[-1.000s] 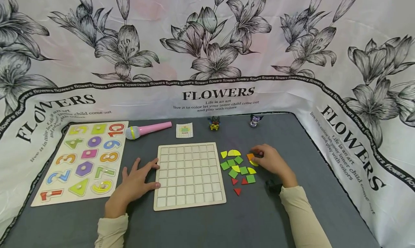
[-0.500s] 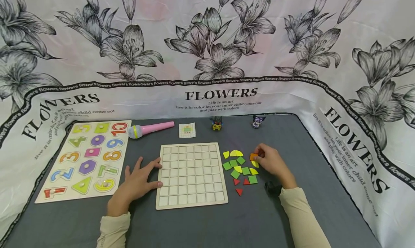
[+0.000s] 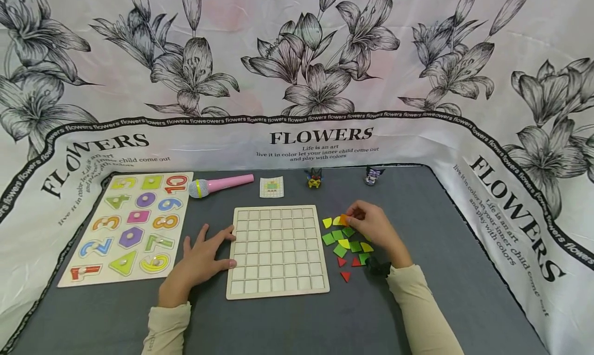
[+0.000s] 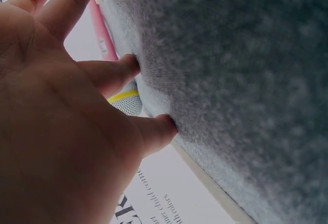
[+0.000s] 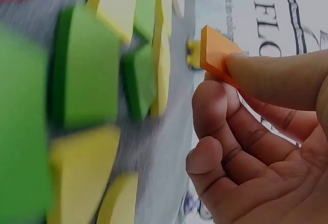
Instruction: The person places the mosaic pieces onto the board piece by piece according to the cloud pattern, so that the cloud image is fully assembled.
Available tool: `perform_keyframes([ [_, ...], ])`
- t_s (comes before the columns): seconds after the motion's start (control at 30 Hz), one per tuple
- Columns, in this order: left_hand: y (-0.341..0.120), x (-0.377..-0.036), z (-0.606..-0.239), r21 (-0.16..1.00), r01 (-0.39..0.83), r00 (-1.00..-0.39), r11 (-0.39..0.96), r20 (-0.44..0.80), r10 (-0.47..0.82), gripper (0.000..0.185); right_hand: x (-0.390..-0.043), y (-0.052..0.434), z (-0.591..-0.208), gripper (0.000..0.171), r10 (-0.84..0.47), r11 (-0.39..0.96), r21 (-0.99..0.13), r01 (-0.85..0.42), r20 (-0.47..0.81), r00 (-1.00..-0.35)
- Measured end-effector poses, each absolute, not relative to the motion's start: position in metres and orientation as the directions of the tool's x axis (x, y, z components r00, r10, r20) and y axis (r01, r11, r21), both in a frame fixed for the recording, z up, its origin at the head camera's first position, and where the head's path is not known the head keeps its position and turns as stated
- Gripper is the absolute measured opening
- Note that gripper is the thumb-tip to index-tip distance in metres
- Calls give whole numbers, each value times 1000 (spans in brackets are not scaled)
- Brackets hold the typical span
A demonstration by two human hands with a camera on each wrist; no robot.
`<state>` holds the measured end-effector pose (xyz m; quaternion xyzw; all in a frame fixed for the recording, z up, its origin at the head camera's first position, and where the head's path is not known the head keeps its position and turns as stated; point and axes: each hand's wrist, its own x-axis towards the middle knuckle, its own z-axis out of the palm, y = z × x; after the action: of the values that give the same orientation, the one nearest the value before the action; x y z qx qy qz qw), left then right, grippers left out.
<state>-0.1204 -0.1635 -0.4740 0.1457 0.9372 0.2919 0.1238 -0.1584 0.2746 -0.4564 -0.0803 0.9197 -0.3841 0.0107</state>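
Observation:
An orange square tile [image 5: 215, 52] is pinched between the thumb and a finger of my right hand [image 3: 373, 227], above the loose tiles. The right wrist view shows it lifted off the cloth. Below and left of that hand lie several green square tiles [image 3: 340, 251], yellow quarter-round tiles [image 3: 327, 222] and red triangle tiles [image 3: 345, 276]. My left hand [image 3: 197, 262] rests with spread fingers at the left edge of a pale wooden grid board [image 3: 278, 252]. In the left wrist view, its fingertips [image 4: 166, 124] touch the grey cloth; the board is hardly visible there.
A number puzzle board [image 3: 130, 228] lies at the left. Behind the grid board are a pink toy microphone [image 3: 223, 184], a small pattern card [image 3: 271, 187] and two small figurines, one yellow and black [image 3: 314, 178], one purple and white [image 3: 373, 176]. Floral fabric [image 3: 320, 102] surrounds the table.
My right hand has picked up the orange tile from the right side of the pile and carried it left toward the board. The left hand stays at the board's edge.

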Motion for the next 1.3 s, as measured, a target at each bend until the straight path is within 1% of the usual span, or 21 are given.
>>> perform_keyframes([
  [0.2,-164,-119,-473,578,187,-929,794,-159,335,70,-164,251,-457,4,-208,640,-750,-169,43,-977],
  [0.33,-166,-118,-472,577,183,-929,796,-163,332,77,-166,233,-456,4,-239,618,-767,-175,29,-971],
  [0.47,-166,-118,-473,575,187,-928,796,-162,334,79,-169,215,-456,5,-273,597,-778,-197,34,-962],
  [0.67,-165,-118,-473,579,184,-928,795,-163,334,79,-172,193,-456,4,-319,554,-801,-227,48,-947],
  [1.13,-163,-120,-475,556,176,-930,812,-175,322,78,-187,153,-458,3,-427,520,-803,-290,50,-903],
  [1.3,-163,-120,-474,555,166,-932,815,-182,314,78,-191,141,-460,4,-439,519,-799,-302,53,-897],
])
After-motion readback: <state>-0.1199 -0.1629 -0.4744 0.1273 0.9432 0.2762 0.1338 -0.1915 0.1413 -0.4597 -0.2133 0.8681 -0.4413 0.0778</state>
